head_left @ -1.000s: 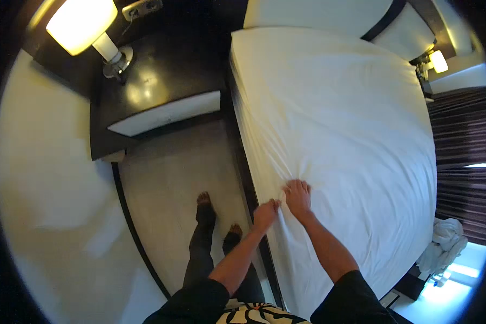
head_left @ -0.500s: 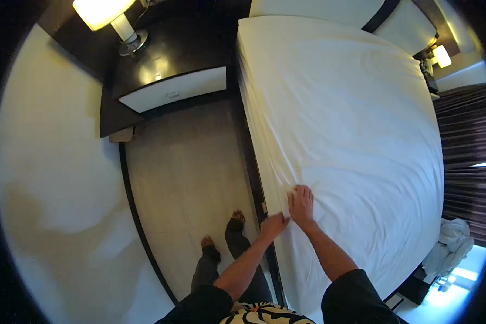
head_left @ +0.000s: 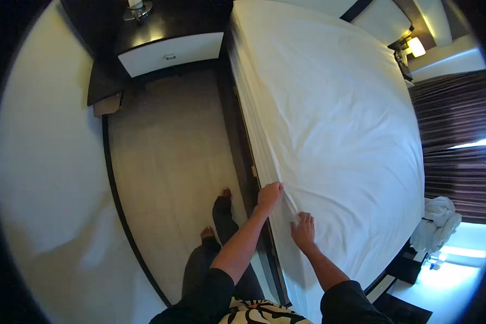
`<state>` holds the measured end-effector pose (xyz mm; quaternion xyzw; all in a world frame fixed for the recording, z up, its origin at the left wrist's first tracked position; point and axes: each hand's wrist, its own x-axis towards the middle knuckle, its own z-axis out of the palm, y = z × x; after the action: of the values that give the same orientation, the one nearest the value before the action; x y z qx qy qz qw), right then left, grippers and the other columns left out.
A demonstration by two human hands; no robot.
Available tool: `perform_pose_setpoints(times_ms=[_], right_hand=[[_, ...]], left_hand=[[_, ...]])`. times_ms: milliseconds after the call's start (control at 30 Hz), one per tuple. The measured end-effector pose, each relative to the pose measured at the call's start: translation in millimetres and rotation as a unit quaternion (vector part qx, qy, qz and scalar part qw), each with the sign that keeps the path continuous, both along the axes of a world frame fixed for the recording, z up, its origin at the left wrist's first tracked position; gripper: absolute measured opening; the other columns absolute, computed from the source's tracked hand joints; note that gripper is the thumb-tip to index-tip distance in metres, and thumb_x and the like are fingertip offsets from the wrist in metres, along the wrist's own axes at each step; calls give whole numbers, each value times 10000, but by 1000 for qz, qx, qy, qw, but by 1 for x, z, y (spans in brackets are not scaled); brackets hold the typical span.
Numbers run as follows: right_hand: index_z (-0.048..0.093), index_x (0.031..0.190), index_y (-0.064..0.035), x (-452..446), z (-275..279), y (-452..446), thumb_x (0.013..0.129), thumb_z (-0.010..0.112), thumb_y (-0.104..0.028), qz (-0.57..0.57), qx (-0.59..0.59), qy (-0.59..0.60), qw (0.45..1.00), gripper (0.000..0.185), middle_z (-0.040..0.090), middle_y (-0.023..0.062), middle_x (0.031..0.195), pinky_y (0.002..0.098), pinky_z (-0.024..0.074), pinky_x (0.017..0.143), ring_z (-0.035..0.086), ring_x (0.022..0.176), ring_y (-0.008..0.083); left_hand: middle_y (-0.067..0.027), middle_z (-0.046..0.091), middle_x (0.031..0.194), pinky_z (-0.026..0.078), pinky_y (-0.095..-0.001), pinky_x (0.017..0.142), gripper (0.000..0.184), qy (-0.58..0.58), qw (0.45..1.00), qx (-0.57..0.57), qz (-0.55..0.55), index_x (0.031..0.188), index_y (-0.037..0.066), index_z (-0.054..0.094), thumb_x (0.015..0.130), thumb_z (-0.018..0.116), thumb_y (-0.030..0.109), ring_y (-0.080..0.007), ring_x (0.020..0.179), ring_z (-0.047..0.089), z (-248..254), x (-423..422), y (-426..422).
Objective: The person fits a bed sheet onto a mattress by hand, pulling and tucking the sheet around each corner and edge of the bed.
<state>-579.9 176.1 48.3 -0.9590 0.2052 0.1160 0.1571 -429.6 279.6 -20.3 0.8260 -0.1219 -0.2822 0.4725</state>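
A white fitted sheet (head_left: 340, 129) covers the mattress, with creases fanning out across its top. My left hand (head_left: 270, 195) is closed at the mattress's near-left edge, gripping the sheet there. A ridge of pulled cloth runs from it toward my right hand (head_left: 303, 230). That right hand lies on top of the sheet, a little nearer to me, its fingers stretched out and thumb apart. What my left fingertips do under the cloth is hidden.
A dark bed frame (head_left: 237, 135) borders the mattress. Beyond the floor stands a dark nightstand with a white drawer (head_left: 170, 54). White bunched bedding (head_left: 436, 224) lies at the right, near dark curtains (head_left: 453, 119). A lit lamp (head_left: 416, 47) glows at the far right.
My left hand has moved forward along the mattress edge with the sheet in its grip. My right hand has come back toward me and lies more open. The view has shifted.
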Motion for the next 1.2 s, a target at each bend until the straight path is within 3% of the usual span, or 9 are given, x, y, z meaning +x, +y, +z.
perform_pose_setpoints(times_ms=[100,233,367,567,833,933,967,1067,1200], right_hand=[[406,1204,-6,-42,-34,-18,745,700,-262,23,-32,120,992,602,436,204,1155,464,369,920,412,1105,390],[406,1210,-9,-61,6,12,775,665,-250,-108,-18,-11,994,560,435,194,1184,476,368,915,416,1112,379],[404,1220,-14,-104,37,27,791,645,-236,-134,-69,-22,988,540,429,187,1224,492,361,916,418,1123,372],[404,1227,-23,-202,24,-2,787,638,-226,-124,-65,-6,990,538,419,193,1247,499,357,919,417,1131,372],[483,1030,-5,-274,-15,-43,810,566,-186,-43,-18,-17,999,296,489,213,1059,485,410,842,478,995,380],[499,930,-1,-277,-31,-50,819,541,-168,27,2,-82,996,205,510,215,961,480,428,802,500,925,385],[497,906,1,-277,-30,-51,827,533,-164,44,24,-82,995,186,511,216,933,482,433,787,506,904,391],[492,858,5,-281,-19,-55,842,517,-155,82,64,-83,991,163,514,220,879,484,442,757,517,863,403],[481,842,12,-281,-10,-37,866,497,-145,74,111,-99,986,159,507,221,868,494,444,738,518,843,411]], left_hand=[[-229,619,830,469,-507,699,314,-33,999,1,-26,860,11,613,877,490,300,-420,771,592,8,-36,22],[-219,633,863,478,-501,739,368,81,991,45,-92,919,35,631,875,484,370,-402,820,608,7,-140,53],[-229,633,934,470,-498,801,453,143,974,65,-164,977,40,623,887,442,446,-405,903,603,39,-222,56],[-239,625,976,462,-503,834,505,166,943,100,-270,1022,46,613,892,411,490,-425,932,592,62,-285,9],[-233,629,902,473,-512,766,471,62,982,84,-155,1028,41,566,901,412,468,-412,865,604,46,-367,-49],[-211,634,846,479,-508,717,377,-3,998,55,34,1007,40,534,898,451,391,-411,818,607,40,-390,-52],[-211,634,846,479,-508,717,377,-7,998,59,37,1007,40,534,898,451,391,-411,818,607,44,-395,-47],[-189,643,837,469,-518,708,301,53,984,86,148,961,39,484,909,405,325,-402,829,608,54,-408,-42],[-204,635,829,473,-518,679,285,-29,997,56,45,908,36,511,909,417,305,-419,795,603,-15,-462,-45]])
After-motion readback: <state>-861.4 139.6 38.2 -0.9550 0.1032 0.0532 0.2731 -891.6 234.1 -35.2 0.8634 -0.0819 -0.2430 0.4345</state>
